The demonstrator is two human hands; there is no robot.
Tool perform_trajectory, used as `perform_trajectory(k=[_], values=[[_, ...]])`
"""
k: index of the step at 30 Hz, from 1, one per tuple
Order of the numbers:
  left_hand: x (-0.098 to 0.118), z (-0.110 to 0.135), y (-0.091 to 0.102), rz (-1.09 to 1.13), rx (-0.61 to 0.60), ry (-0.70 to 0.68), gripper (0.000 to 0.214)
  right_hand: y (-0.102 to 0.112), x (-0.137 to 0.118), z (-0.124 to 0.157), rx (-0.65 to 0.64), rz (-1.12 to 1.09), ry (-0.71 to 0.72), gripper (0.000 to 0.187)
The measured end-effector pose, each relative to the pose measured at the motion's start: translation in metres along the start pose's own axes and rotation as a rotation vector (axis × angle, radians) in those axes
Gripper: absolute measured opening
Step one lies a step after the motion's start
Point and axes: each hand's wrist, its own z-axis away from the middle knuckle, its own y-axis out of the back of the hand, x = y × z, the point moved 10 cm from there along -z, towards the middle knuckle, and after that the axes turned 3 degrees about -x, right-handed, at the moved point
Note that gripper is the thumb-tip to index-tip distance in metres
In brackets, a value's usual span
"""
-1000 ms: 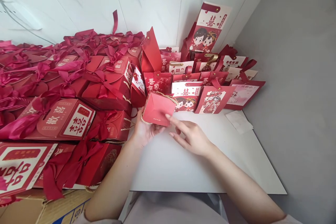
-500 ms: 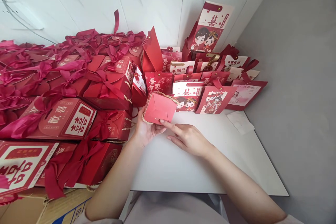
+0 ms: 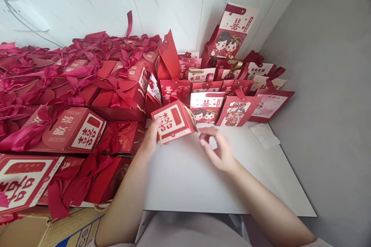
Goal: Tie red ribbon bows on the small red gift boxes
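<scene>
A small red gift box (image 3: 174,121) with a cream panel, a double-happiness character and twisted gold cord is held above the white table. My left hand (image 3: 150,139) is closed round its left side, thumb on the front panel and the other fingers mostly hidden behind. Just right of the box, my right hand (image 3: 218,148) is apart from it, fingers loosely curled with a gap between thumb and forefinger and nothing in them. Behind the box stand small red and white gift bags, among them one with a cartoon couple (image 3: 206,108) and one with a figure in red (image 3: 237,110).
Stacked red boxes with ribbon bows (image 3: 116,96) fill the left side. A tall gift bag (image 3: 232,32) rises at the back near the wall. A white paper piece (image 3: 265,135) lies on the table (image 3: 185,181). A cardboard box (image 3: 72,224) sits below left.
The box has turned in my left hand, so its printed panel now faces me instead of the plain red side. My right hand has drawn off it, its pointing forefinger now curled.
</scene>
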Motion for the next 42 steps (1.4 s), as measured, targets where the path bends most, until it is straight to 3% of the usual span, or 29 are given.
perform_trajectory(k=[2, 3, 6, 10, 12, 17, 22, 26, 29, 31, 33, 37, 40, 42], values=[[0.005, 0.000, 0.000, 0.002, -0.029, -0.072, 0.064, 0.022, 0.018, 0.002, 0.208, -0.112, -0.156, 0.018], [0.005, 0.001, -0.003, 0.013, -0.067, -0.092, 0.067, 0.024, 0.029, 0.004, 0.234, -0.184, -0.238, 0.021], [0.014, 0.007, -0.016, -0.086, -0.159, -0.208, 0.072, -0.003, 0.049, 0.003, 0.040, -0.460, -0.427, 0.054], [0.028, 0.017, -0.029, -0.463, -0.183, -0.414, 0.077, -0.035, 0.045, 0.004, -0.190, -0.644, -0.506, 0.090], [0.028, 0.018, -0.034, -0.551, -0.210, -0.435, 0.077, -0.038, 0.045, 0.006, -0.191, -0.662, -0.532, 0.092], [0.024, 0.021, -0.051, -0.465, -0.362, -0.403, 0.076, -0.030, 0.063, 0.013, -0.053, -0.678, -0.620, 0.072], [0.019, 0.018, -0.049, -0.395, -0.333, -0.357, 0.069, -0.027, 0.076, 0.019, 0.038, -0.746, -0.634, 0.064], [0.018, 0.012, -0.039, -0.319, -0.259, -0.350, 0.061, -0.026, 0.070, 0.020, 0.010, -0.739, -0.587, 0.066], [0.021, 0.011, -0.032, -0.302, -0.200, -0.352, 0.051, -0.027, 0.057, 0.014, -0.149, -0.609, -0.485, 0.083], [0.024, 0.011, -0.029, -0.321, -0.172, -0.359, 0.049, -0.030, 0.048, 0.009, -0.302, -0.441, -0.403, 0.101], [0.026, 0.012, -0.028, -0.365, -0.172, -0.363, 0.050, -0.027, 0.046, 0.005, -0.390, -0.256, -0.342, 0.107], [0.020, 0.008, -0.023, -0.509, -0.211, -0.289, 0.065, -0.009, 0.047, 0.000, -0.474, 0.026, -0.279, 0.095], [0.014, 0.005, -0.020, -0.416, -0.303, -0.182, 0.072, 0.003, 0.052, 0.002, -0.526, 0.029, -0.356, 0.056], [0.021, 0.006, -0.017, -0.351, -0.298, -0.201, 0.064, 0.011, 0.058, 0.003, -0.482, -0.033, -0.453, 0.036]])
